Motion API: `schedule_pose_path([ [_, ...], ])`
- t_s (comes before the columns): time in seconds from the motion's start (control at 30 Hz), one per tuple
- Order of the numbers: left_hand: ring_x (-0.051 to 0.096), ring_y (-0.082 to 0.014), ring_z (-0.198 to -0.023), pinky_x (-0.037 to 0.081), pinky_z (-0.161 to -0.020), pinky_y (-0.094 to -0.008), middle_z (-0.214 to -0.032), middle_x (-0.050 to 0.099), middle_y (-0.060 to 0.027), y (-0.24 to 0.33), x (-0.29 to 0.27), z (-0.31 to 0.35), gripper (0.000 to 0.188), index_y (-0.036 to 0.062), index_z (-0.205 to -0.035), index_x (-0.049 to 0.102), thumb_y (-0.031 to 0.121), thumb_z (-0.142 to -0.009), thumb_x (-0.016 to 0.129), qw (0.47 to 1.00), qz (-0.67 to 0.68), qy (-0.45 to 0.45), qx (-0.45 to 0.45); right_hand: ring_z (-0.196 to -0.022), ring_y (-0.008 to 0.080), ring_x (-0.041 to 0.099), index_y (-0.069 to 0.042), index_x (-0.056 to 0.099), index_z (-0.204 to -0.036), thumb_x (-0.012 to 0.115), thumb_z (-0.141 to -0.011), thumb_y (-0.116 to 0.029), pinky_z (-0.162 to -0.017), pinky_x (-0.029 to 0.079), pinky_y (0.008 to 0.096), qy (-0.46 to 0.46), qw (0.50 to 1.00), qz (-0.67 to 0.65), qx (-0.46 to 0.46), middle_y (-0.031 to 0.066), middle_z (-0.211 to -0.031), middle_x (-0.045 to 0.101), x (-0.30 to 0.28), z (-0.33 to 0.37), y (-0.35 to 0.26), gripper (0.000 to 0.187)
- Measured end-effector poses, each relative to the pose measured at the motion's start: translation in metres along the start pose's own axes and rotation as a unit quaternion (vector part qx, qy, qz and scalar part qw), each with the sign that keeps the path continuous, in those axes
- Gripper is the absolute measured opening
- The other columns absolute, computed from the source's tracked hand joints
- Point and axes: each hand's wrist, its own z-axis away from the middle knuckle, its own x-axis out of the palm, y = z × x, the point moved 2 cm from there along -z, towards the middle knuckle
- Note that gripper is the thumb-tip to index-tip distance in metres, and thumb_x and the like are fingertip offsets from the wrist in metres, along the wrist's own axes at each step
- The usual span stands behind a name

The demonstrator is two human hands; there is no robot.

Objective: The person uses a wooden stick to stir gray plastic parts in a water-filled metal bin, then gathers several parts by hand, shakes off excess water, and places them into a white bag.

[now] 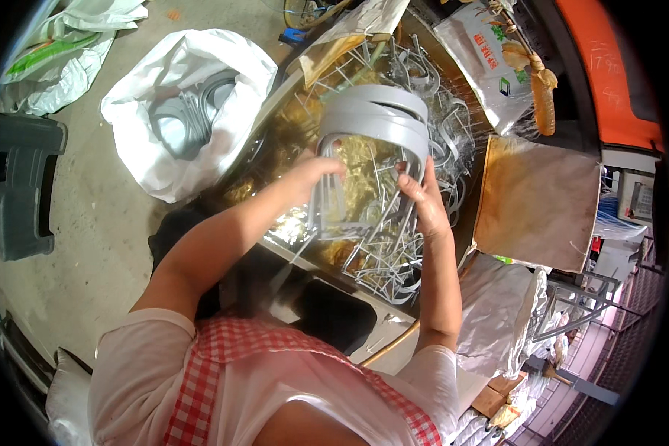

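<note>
Both my hands hold a light grey, arched plastic part [375, 104], seemingly several bands nested together, above a tub [327, 276] of yellowish, rippling water. My left hand [312, 175] grips its left side with fingers curled round the edge. On the opposite side, my right hand [426, 201] has the thumb on the inside and fingers outside. The lower ends of the part blur into the shiny water. Thin grey plastic frames and strips [446, 137] lie tangled in the tub, mostly along its right side and near corner.
Left of the tub stands an open white sack [137, 160] holding grey curved parts [189, 119]. A dark grey plastic stool [18, 186] is at far left. Stained cardboard [539, 204] and a white printed sack [487, 63] border the tub's right side, near an orange panel [609, 70].
</note>
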Motion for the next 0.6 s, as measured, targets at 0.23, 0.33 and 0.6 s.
schedule_pose_path([
  [0.23, 0.063, -0.0252, -0.076, 0.054, -0.066, -0.0380, -0.091, 0.059, -0.0151, 0.008, 0.017, 0.008, 0.034, -0.0034, -0.106, 0.051, 0.002, -0.073, 0.058, 0.999, 0.006, 0.024, -0.037, -0.107, 0.0292, 0.051, -0.008, 0.031, -0.135, 0.068, -0.051, -0.071, -0.094, 0.038, 0.0408, -0.186, 0.932, -0.312, -0.007, 0.0164, -0.125, 0.046, -0.030, 0.007, 0.053, 0.111],
  [0.33, 0.062, -0.0261, -0.073, 0.053, -0.064, -0.0373, -0.087, 0.059, -0.0125, 0.017, 0.014, 0.009, 0.034, -0.0001, -0.107, 0.051, 0.002, -0.074, 0.060, 0.999, -0.003, 0.037, -0.016, -0.112, 0.0321, 0.048, -0.007, 0.032, -0.134, 0.065, -0.046, -0.075, -0.095, 0.036, 0.0470, -0.330, 0.865, -0.378, -0.034, 0.0171, -0.128, 0.044, 0.010, 0.018, 0.059, 0.117],
  [0.6, 0.061, -0.0218, -0.081, 0.050, -0.066, -0.0333, -0.084, 0.060, -0.0101, 0.046, 0.008, 0.009, 0.024, -0.0020, -0.095, 0.053, 0.001, -0.072, 0.063, 0.981, -0.067, 0.136, 0.119, -0.080, 0.0193, 0.052, -0.012, 0.044, -0.113, 0.083, -0.057, -0.029, -0.075, 0.043, 0.0354, -0.136, 0.965, -0.222, -0.039, 0.0005, -0.081, 0.049, 0.046, 0.034, 0.059, 0.070],
])
